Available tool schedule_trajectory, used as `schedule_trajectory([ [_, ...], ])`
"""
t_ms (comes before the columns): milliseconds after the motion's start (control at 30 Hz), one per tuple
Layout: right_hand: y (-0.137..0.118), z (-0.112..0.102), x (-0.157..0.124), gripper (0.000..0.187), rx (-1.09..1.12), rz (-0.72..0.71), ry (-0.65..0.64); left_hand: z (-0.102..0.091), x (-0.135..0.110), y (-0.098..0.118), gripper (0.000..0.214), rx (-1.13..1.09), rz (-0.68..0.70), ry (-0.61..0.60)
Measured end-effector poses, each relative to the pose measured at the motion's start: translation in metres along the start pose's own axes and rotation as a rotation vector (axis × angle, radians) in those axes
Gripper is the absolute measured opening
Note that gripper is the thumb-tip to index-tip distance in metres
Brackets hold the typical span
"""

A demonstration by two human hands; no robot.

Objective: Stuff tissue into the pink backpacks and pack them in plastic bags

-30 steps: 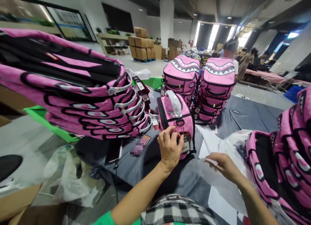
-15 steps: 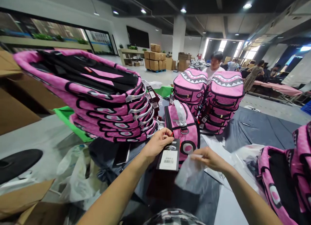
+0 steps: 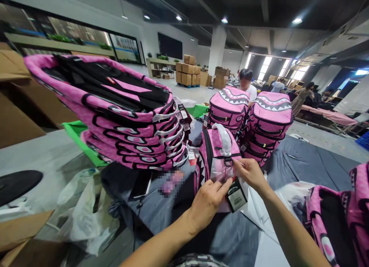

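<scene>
A small pink bag (image 3: 215, 151) with a shark-mouth print stands upright on the dark cloth in front of me. A black hang tag (image 3: 236, 197) dangles from its front ring, inside a thin clear plastic sleeve (image 3: 219, 175). My left hand (image 3: 208, 201) pinches the lower part of that sleeve just left of the tag. My right hand (image 3: 250, 173) pinches the sleeve's top by the ring, just above the tag. Both hands are closed on the plastic and almost touch each other.
A tall slanting stack of flattened pink backpacks (image 3: 121, 121) fills the left. Two piles of stuffed pink bags (image 3: 268, 121) stand behind, a person beyond them. More pink bags (image 3: 337, 217) lie at the right. Crumpled plastic bags (image 3: 86, 213) and cardboard (image 3: 23, 236) sit low left.
My right hand brought the clear plastic from the table up to the bag. The hang tag now sits inside it. My left hand shifted from the tag's string to the sleeve.
</scene>
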State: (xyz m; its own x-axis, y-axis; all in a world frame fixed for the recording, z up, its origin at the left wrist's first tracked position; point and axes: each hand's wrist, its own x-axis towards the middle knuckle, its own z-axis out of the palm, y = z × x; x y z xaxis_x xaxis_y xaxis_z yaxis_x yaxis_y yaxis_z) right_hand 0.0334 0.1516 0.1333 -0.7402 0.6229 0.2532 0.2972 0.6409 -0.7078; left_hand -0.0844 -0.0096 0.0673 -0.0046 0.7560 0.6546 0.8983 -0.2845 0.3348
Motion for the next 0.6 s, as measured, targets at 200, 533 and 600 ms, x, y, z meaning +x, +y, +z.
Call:
schedule_trajectory([
  [200, -0.008, 0.003, -0.002, 0.053, -0.093, -0.043, 0.015, -0.012, 0.018, -0.022, 0.035, 0.326, -0.154, 0.428],
  [533, -0.003, 0.009, -0.009, 0.043, -0.572, -0.124, 0.236, -0.021, 0.041, -0.031, 0.025, 0.167, -0.401, 0.304],
  [600, -0.003, 0.012, -0.01, 0.038, -0.651, -0.131, 0.308, -0.022, 0.042, -0.029, 0.018, 0.146, -0.412, 0.306],
])
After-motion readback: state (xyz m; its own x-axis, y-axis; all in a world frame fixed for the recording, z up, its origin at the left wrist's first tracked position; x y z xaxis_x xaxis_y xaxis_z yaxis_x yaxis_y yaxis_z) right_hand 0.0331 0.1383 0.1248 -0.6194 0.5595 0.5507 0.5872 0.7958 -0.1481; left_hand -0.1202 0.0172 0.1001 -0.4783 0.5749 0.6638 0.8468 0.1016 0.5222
